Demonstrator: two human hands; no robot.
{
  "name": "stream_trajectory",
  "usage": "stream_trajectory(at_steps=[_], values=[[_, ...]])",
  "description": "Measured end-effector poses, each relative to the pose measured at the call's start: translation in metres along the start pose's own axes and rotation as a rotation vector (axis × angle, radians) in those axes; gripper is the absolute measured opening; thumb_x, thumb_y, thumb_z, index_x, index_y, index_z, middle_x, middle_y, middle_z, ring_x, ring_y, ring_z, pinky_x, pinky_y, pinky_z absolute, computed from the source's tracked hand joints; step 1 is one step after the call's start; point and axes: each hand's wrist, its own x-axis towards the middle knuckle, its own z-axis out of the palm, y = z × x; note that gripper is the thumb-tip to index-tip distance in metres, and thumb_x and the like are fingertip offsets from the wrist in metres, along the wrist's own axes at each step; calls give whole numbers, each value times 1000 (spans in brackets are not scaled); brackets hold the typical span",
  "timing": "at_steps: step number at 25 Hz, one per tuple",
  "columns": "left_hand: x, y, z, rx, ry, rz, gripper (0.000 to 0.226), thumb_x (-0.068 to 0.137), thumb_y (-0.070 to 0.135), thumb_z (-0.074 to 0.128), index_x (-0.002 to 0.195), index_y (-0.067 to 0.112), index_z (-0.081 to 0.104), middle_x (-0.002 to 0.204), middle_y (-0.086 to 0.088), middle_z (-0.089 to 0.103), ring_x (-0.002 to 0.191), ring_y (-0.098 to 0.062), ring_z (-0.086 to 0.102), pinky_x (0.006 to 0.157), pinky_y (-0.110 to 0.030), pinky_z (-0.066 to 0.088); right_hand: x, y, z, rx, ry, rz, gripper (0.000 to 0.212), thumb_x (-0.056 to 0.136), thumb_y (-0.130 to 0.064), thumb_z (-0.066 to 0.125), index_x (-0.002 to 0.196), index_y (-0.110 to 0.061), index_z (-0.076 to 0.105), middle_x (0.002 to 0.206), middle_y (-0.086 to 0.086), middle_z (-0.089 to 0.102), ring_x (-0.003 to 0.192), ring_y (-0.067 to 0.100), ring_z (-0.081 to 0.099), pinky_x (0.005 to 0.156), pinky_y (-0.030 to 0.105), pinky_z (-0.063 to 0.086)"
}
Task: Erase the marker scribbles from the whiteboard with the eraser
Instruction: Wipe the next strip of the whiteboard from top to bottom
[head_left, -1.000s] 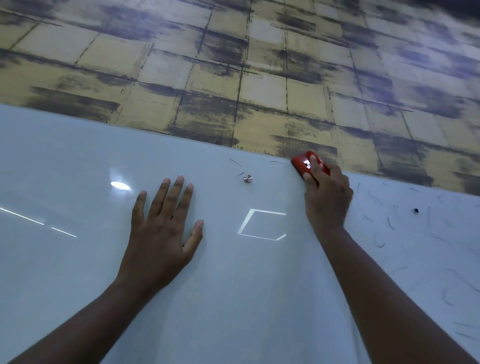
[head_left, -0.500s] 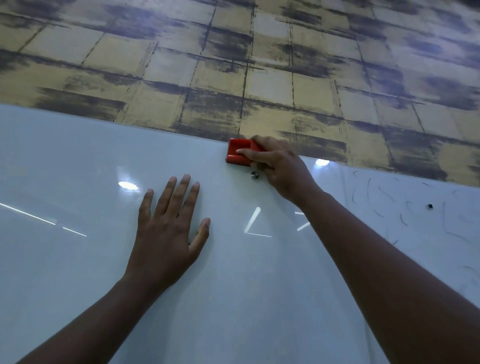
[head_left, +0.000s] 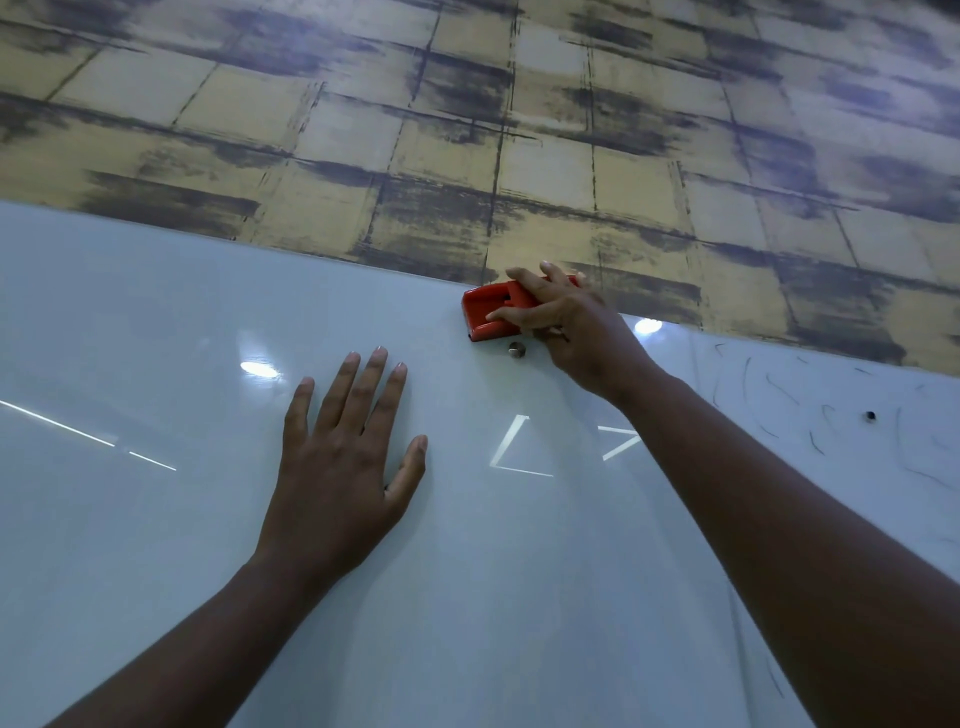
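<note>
A glossy white whiteboard (head_left: 156, 519) fills the lower part of the head view. My right hand (head_left: 571, 332) grips a red eraser (head_left: 488, 309) and holds it flat against the board at its top edge, just above a small metal mounting stud (head_left: 516, 349). My left hand (head_left: 343, 467) lies flat on the board with fingers spread, to the lower left of the eraser. Thin dark marker scribbles (head_left: 779, 400) cover the board's right part, to the right of my right forearm.
Above the board runs a wall (head_left: 467, 130) papered in yellow and dark grey squares. A second dark stud (head_left: 870, 414) sits among the scribbles. Ceiling lights reflect as bright spots and lines on the board.
My right hand slid the eraser left along the top edge to above the stud, wiping off the short marks there, then edged slightly right. My left hand stayed flat.
</note>
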Motion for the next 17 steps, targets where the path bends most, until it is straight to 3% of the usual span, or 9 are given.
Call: stream_trajectory(at_steps=[5, 11, 13, 15, 17], values=[[0, 2, 0, 0, 7, -3, 73, 106, 54, 28, 168, 17, 28, 176, -6, 21, 164, -25, 16, 129, -60, 20, 0, -26, -2, 37, -91, -73, 47, 100, -3, 59, 138, -31, 64, 167, -2, 31, 159, 29, 11, 128, 53, 9], [0, 1, -1, -7, 18, 1, 73, 106, 55, 28, 167, 16, 29, 175, -6, 23, 163, -25, 19, 129, -61, 21, 3, -37, 0, -39, -158, -229, 44, 99, -7, 63, 138, -27, 65, 165, 1, 36, 157, 29, 18, 125, 49, 15], [0, 0, -1, -6, 24, 8, 73, 106, 54, 29, 167, 15, 30, 175, -6, 24, 163, -24, 20, 129, -59, 21, -1, -13, 0, -62, -79, -143, 37, 101, -13, 61, 133, -29, 68, 163, 3, 39, 150, 32, 29, 124, 53, 25], [0, -1, -2, -5, 31, 3, 72, 105, 53, 30, 167, 16, 31, 175, -5, 25, 163, -24, 20, 129, -58, 20, -12, 17, 0, -26, 91, 31, 29, 101, -23, 59, 127, -29, 72, 155, 5, 48, 138, 34, 43, 112, 58, 42], [-1, -1, -1, -7, 32, -7, 72, 105, 54, 30, 167, 16, 32, 175, -4, 25, 163, -23, 21, 129, -56, 19, -33, 39, 3, -59, 244, 153, 29, 99, -27, 60, 125, -26, 73, 146, 9, 55, 131, 36, 50, 106, 60, 45]])
